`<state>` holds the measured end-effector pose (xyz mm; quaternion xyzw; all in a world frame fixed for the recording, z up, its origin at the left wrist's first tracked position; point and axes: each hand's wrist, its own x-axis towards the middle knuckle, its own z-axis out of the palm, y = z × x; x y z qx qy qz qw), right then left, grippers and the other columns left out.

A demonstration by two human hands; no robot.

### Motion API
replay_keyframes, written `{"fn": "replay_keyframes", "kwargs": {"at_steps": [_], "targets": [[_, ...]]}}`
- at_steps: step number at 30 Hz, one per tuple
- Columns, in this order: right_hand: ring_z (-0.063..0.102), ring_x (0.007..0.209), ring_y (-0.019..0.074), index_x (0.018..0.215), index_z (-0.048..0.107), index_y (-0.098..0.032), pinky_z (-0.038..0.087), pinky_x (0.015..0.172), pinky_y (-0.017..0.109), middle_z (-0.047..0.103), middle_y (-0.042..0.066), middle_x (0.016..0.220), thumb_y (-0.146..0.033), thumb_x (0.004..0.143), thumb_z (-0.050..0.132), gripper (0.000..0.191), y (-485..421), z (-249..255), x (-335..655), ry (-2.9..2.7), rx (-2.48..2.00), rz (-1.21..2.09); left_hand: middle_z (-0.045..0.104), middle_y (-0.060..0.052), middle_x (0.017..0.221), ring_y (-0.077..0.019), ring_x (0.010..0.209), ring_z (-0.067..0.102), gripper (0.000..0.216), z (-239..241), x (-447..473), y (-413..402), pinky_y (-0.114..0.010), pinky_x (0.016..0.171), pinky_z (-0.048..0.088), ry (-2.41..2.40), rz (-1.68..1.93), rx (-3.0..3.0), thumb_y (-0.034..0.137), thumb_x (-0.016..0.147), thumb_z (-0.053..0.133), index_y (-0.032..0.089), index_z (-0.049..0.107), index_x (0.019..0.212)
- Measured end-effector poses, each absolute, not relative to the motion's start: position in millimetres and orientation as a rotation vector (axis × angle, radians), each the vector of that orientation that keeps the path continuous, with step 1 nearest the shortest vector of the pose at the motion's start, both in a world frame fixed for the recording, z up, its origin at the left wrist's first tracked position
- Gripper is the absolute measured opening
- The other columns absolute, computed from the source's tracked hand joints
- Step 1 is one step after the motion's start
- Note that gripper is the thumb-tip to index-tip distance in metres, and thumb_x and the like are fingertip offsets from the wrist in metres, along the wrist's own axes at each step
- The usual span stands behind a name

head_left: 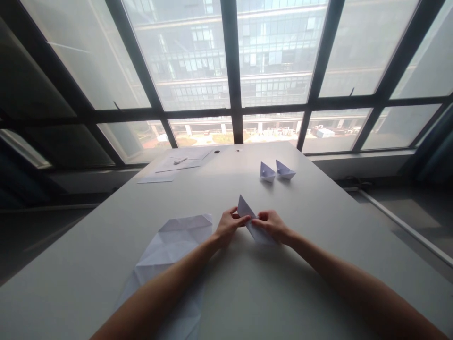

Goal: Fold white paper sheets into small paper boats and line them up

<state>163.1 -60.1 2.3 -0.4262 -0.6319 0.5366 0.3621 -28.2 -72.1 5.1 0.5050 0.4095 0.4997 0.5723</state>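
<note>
I have both hands pinched on the fold (247, 215): left hand (228, 225) at its left flap, right hand (272, 225) at its right, just this side of two finished boats (276, 171). I judge I'm mid-shaping; next calls for pulling the flaps evenly apart. Its peak points up toward the boats, its long axis running near-right to far-left.

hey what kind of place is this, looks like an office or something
Probably an office or meeting room on an upper floor: a long grey table, a wall of large windows facing a glass building, and loose papers with a pen.
</note>
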Motion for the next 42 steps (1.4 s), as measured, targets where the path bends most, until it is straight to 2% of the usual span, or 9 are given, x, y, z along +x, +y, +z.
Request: {"fn": "replay_keyframes", "kwargs": {"at_steps": [4,9,16,23,26,29,34,38,42], "targets": [[0.051,0.052,0.0120,0.065,0.064,-0.015,0.033,0.047,0.022,0.060,-0.001,0.058,-0.047,0.076,0.072,0.035,-62.6,0.0,161.2,-1.632,-1.079,1.292,0.078,-0.012,0.093,-0.0284,0.083,0.074,0.046,1.5,-29.8,-71.0,-0.039,0.078,0.058,0.980,1.178,1.200,0.039,0.067,0.089,0.012,0.073,0.101],[0.062,0.057,0.0164,0.092,0.070,-0.014,0.043,0.051,0.024,0.071,0.003,0.072,-0.042,0.071,0.078,0.036,-64.2,-1.3,161.3,-1.644,-1.017,1.417,0.078,-0.011,0.091,-0.0286,0.083,0.074,0.046,0.8,-28.9,-73.3,-0.039,0.076,0.058,1.013,1.231,1.177,0.041,0.067,0.089,0.013,0.073,0.099],[0.063,0.059,0.0176,0.095,0.069,-0.014,0.047,0.052,0.026,0.073,0.005,0.076,-0.044,0.070,0.079,0.041,-65.3,-2.2,161.1,-1.576,-0.970,1.461,0.077,-0.012,0.096,-0.0285,0.086,0.073,0.051,2.6,-29.4,-73.1,-0.040,0.080,0.057,0.913,1.198,1.206,0.039,0.067,0.089,0.013,0.071,0.107],[0.057,0.057,0.0150,0.073,0.068,-0.014,0.037,0.049,0.023,0.066,0.002,0.064,-0.053,0.078,0.070,0.039,-60.3,-6.8,160.4,-1.689,-1.078,1.240,0.076,-0.009,0.083,-0.0242,0.075,0.071,0.041,2.5,-28.7,-73.2,-0.030,0.065,0.054,1.026,1.198,1.297,0.038,0.064,0.090,0.013,0.074,0.092],[0.056,0.056,0.0146,0.072,0.067,-0.015,0.038,0.049,0.023,0.065,0.001,0.063,-0.053,0.079,0.069,0.039,-60.4,-7.7,160.4,-1.663,-1.073,1.272,0.077,-0.009,0.086,-0.0241,0.076,0.072,0.042,3.3,-28.8,-73.7,-0.030,0.067,0.055,1.010,1.180,1.283,0.039,0.067,0.088,0.013,0.074,0.096],[0.061,0.057,0.0160,0.082,0.068,-0.014,0.043,0.049,0.024,0.069,0.003,0.069,-0.054,0.080,0.068,0.039,-62.7,-5.5,160.4,-1.634,-1.035,1.354,0.077,-0.011,0.092,-0.0256,0.081,0.073,0.044,3.0,-29.8,-73.6,-0.034,0.073,0.057,0.976,1.192,1.244,0.041,0.070,0.087,0.014,0.074,0.101],[0.070,0.064,0.0206,0.109,0.064,-0.015,0.053,0.055,0.028,0.074,0.006,0.079,-0.042,0.071,0.080,0.049,-66.0,-1.1,161.1,-1.678,-0.917,1.497,0.077,-0.011,0.091,-0.0270,0.081,0.073,0.045,2.0,-30.4,-73.5,-0.039,0.077,0.059,0.943,1.290,1.175,0.041,0.069,0.087,0.012,0.072,0.100],[0.071,0.066,0.0213,0.106,0.064,-0.015,0.053,0.056,0.028,0.074,0.006,0.078,-0.039,0.071,0.081,0.047,-67.2,-0.1,161.3,-1.632,-0.905,1.523,0.077,-0.012,0.095,-0.0282,0.084,0.074,0.049,4.0,-29.6,-74.7,-0.041,0.079,0.059,0.915,1.260,1.173,0.040,0.069,0.088,0.013,0.069,0.105],[0.071,0.068,0.0221,0.106,0.065,-0.014,0.052,0.058,0.028,0.074,0.007,0.079,-0.042,0.073,0.078,0.045,-65.7,0.9,161.8,-1.630,-0.912,1.513,0.078,-0.013,0.093,-0.0284,0.080,0.074,0.051,6.1,-28.8,-75.9,-0.039,0.074,0.058,0.917,1.209,1.203,0.036,0.068,0.089,0.013,0.068,0.108]]}}
